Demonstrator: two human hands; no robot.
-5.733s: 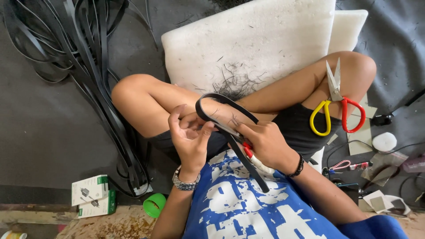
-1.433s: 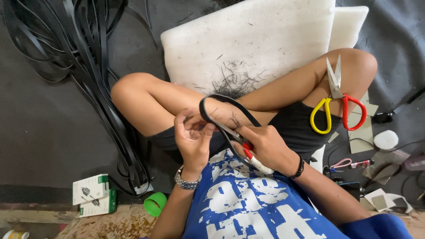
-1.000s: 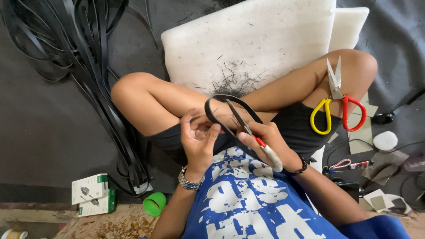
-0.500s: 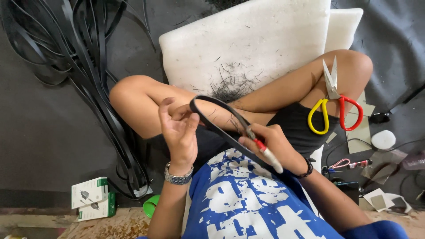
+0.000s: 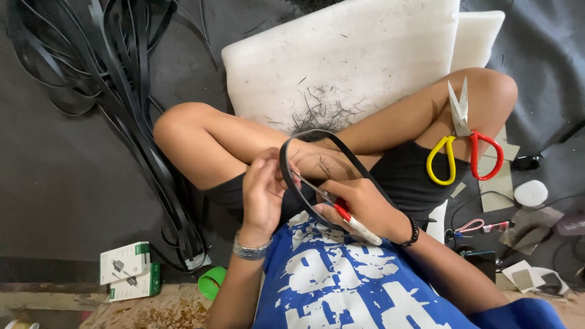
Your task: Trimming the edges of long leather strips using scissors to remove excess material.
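Observation:
I sit cross-legged on the floor. My left hand (image 5: 263, 194) pinches the left side of a black rubber loop (image 5: 317, 135) held over my lap. My right hand (image 5: 361, 207) grips a small cutting tool (image 5: 348, 219) with a red and white handle; its thin metal tip lies against the inner edge of the loop near my left fingers. The lower part of the loop is hidden behind my right hand. A pair of scissors (image 5: 461, 143) with one yellow and one red handle rests on my right thigh, blades pointing up.
A white foam block (image 5: 365, 55) strewn with thin black shavings lies beyond my legs. A tangle of black rubber strips (image 5: 103, 73) covers the floor at left. A small white and green box (image 5: 127, 270) and a green ring (image 5: 211, 283) lie lower left; small tools and scraps lie at right.
My left hand shifted its pinch along the loop, which turned in my fingers. My right hand stayed on the tool and brought its tip back against the loop's inner edge.

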